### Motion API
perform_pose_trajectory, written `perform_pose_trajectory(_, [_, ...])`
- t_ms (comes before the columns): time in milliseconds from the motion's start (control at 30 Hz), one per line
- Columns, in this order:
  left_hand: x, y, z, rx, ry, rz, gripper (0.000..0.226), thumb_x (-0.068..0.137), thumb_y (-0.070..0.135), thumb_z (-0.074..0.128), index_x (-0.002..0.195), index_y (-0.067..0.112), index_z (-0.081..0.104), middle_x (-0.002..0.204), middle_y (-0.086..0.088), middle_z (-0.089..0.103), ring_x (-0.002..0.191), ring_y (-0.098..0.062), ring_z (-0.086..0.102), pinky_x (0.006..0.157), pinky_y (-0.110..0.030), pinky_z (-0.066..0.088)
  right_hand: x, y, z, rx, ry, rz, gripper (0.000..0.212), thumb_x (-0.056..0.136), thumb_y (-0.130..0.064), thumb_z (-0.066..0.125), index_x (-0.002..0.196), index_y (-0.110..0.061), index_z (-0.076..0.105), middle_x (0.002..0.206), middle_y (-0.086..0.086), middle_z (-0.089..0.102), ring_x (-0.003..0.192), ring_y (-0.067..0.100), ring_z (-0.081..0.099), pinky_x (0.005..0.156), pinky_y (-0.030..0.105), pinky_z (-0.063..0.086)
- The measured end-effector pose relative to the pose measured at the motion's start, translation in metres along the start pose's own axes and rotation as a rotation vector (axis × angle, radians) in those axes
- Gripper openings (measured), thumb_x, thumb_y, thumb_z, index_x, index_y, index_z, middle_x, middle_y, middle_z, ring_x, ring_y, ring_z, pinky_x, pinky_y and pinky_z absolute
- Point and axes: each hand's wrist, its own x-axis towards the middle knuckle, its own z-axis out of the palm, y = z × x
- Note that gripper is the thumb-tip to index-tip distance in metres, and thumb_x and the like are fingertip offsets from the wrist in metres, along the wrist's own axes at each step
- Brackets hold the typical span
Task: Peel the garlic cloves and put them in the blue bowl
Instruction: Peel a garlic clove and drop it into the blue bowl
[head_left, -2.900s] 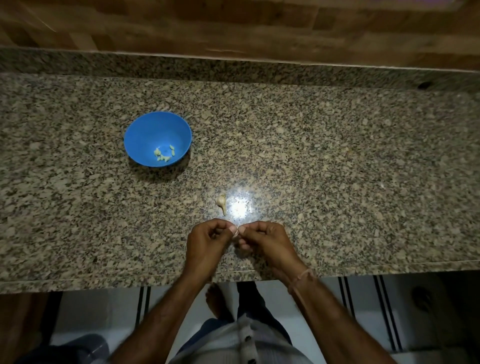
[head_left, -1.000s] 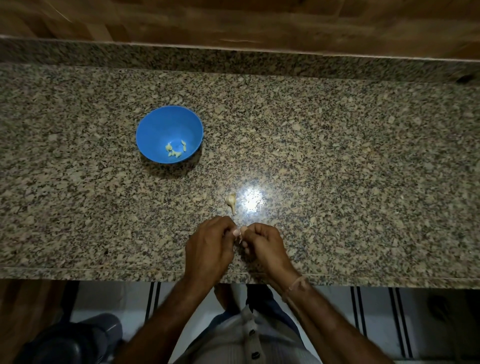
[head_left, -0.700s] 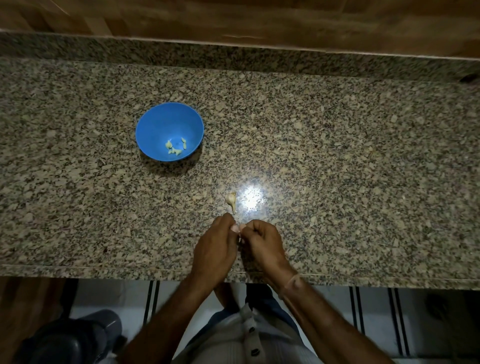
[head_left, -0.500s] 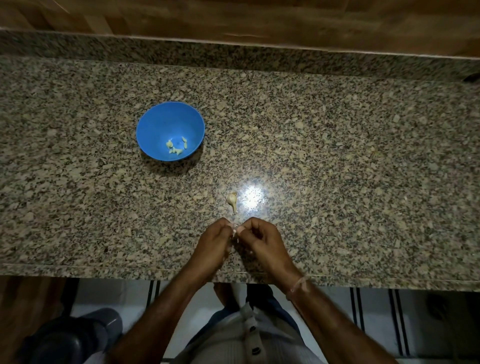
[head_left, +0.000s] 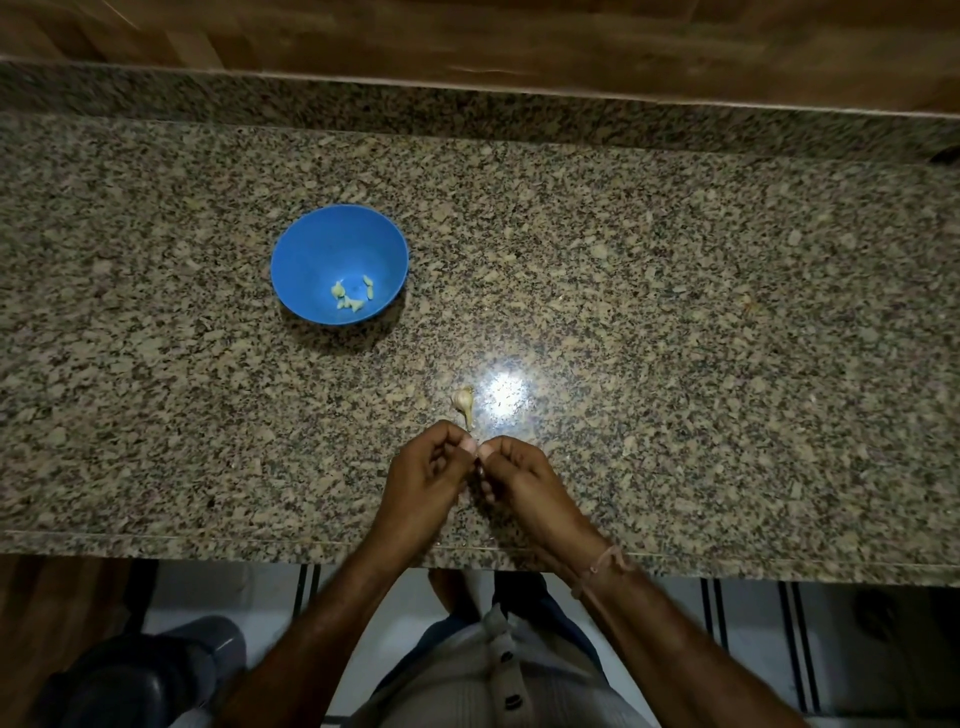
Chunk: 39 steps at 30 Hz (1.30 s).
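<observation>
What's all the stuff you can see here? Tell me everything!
countertop: one, speckled granite, middle of view.
blue bowl: one, blue, on countertop, left of and beyond the hands.
peeled pieces: several, pale yellow, inside blue bowl.
unpeeled garlic: one, off-white, on countertop just beyond the hands.
wooden wall: one, brown, behind countertop.
garlic clove: one, barely visible, pinched between both hands.
left hand: one, fingers curled.
right hand: one, fingers curled.

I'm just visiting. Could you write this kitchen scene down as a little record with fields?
Surface: granite counter
Bowl: blue bowl, holding several peeled cloves
Left hand: pinches a garlic clove, mostly hidden
Right hand: pinches the same clove
Loose item: garlic piece, seemingly unpeeled, on the counter just beyond both hands
</observation>
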Motion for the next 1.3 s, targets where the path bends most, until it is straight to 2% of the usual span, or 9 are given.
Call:
perform_pose_trajectory(167, [0.002, 0.001, -0.002, -0.247, -0.005, -0.275, 0.022, 0.102, 0.018, 0.066, 0.084, 0.007, 0.070, 0.070, -0.010, 0.064, 0.058, -0.017, 0.055, 0.048, -0.025, 0.041, -0.004, 0.005, 0.001, -0.189, 0.040, -0.104, 0.025, 0.111, -0.019, 0.051, 0.090, -0.009, 0.060, 0.071, -0.005, 0.061, 0.066, 0.010, 0.051, 0.062, 0.026, 0.042])
perform_pose_trajectory(333, [0.008, 0.000, -0.003, -0.353, -0.043, -0.549, 0.025, 0.098, 0.021, 0.067, 0.075, 0.012, 0.072, 0.069, -0.009, 0.064, 0.056, -0.017, 0.052, 0.053, -0.026, 0.037, -0.005, 0.013, 0.000, -0.549, 0.134, -0.396, 0.021, 0.108, -0.023, 0.049, 0.089, -0.015, 0.053, 0.075, -0.009, 0.053, 0.066, 0.003, 0.047, 0.059, 0.018, 0.035])
perform_pose_trajectory(467, [0.006, 0.000, -0.001, -0.228, -0.027, -0.295, 0.018, 0.101, 0.018, 0.067, 0.090, 0.005, 0.073, 0.078, -0.010, 0.071, 0.070, -0.019, 0.064, 0.060, -0.027, 0.050, 0.000, 0.011, -0.001, -0.229, 0.066, -0.114, 0.026, 0.111, -0.021, 0.050, 0.093, -0.005, 0.059, 0.077, 0.000, 0.057, 0.071, 0.011, 0.050, 0.065, 0.029, 0.042])
perform_pose_trajectory(600, [0.006, -0.005, 0.000, -0.156, 0.014, -0.124, 0.003, 0.097, 0.012, 0.072, 0.095, 0.009, 0.072, 0.085, -0.012, 0.072, 0.082, -0.022, 0.070, 0.074, -0.029, 0.057, 0.006, 0.008, -0.003, 0.060, 0.024, 0.088, 0.026, 0.111, -0.020, 0.048, 0.088, -0.013, 0.060, 0.067, 0.000, 0.051, 0.063, 0.016, 0.043, 0.059, 0.032, 0.034])
perform_pose_trajectory(667, [0.007, -0.006, 0.000, -0.237, 0.006, -0.178, 0.007, 0.097, 0.013, 0.071, 0.093, 0.007, 0.070, 0.079, -0.014, 0.068, 0.073, -0.026, 0.063, 0.067, -0.038, 0.052, 0.007, 0.005, -0.005, -0.040, 0.037, 0.018, 0.026, 0.111, -0.019, 0.049, 0.089, -0.012, 0.059, 0.070, -0.001, 0.053, 0.067, 0.015, 0.045, 0.062, 0.031, 0.038])
perform_pose_trajectory(800, [0.007, -0.007, 0.002, -0.348, 0.015, -0.245, 0.015, 0.101, 0.012, 0.066, 0.088, 0.007, 0.072, 0.076, -0.011, 0.066, 0.071, -0.022, 0.055, 0.061, -0.033, 0.041, 0.005, 0.003, -0.007, -0.404, 0.085, -0.267, 0.021, 0.110, -0.017, 0.052, 0.093, -0.007, 0.057, 0.075, -0.008, 0.053, 0.066, 0.004, 0.044, 0.062, 0.022, 0.038])
perform_pose_trajectory(967, [0.008, -0.008, 0.001, -0.324, 0.068, -0.255, 0.016, 0.100, 0.011, 0.065, 0.088, 0.006, 0.075, 0.079, -0.014, 0.069, 0.074, -0.022, 0.057, 0.060, -0.031, 0.041, 0.006, 0.009, -0.007, -0.661, 0.116, -0.491, 0.017, 0.109, -0.023, 0.047, 0.092, -0.022, 0.046, 0.080, -0.014, 0.044, 0.070, 0.000, 0.042, 0.062, 0.016, 0.028])
perform_pose_trajectory(1133, [0.011, -0.018, 0.008, -0.110, 0.187, -0.209, 0.016, 0.092, 0.019, 0.071, 0.077, 0.020, 0.076, 0.073, -0.003, 0.071, 0.067, -0.024, 0.062, 0.065, -0.038, 0.049, 0.003, 0.017, -0.006, -0.837, 0.175, -0.614, 0.016, 0.111, -0.021, 0.044, 0.097, -0.016, 0.049, 0.090, -0.007, 0.042, 0.079, 0.013, 0.040, 0.069, 0.027, 0.028])
perform_pose_trajectory(1300, [0.011, -0.019, 0.006, -0.305, 0.208, -0.313, 0.023, 0.096, 0.022, 0.075, 0.081, 0.006, 0.075, 0.071, -0.014, 0.064, 0.064, -0.020, 0.052, 0.059, -0.030, 0.041, 0.008, 0.028, -0.017, -0.992, 0.231, -0.575, 0.011, 0.103, -0.007, 0.061, 0.102, -0.017, 0.066, 0.094, -0.003, 0.058, 0.087, 0.018, 0.050, 0.070, 0.036, 0.042])
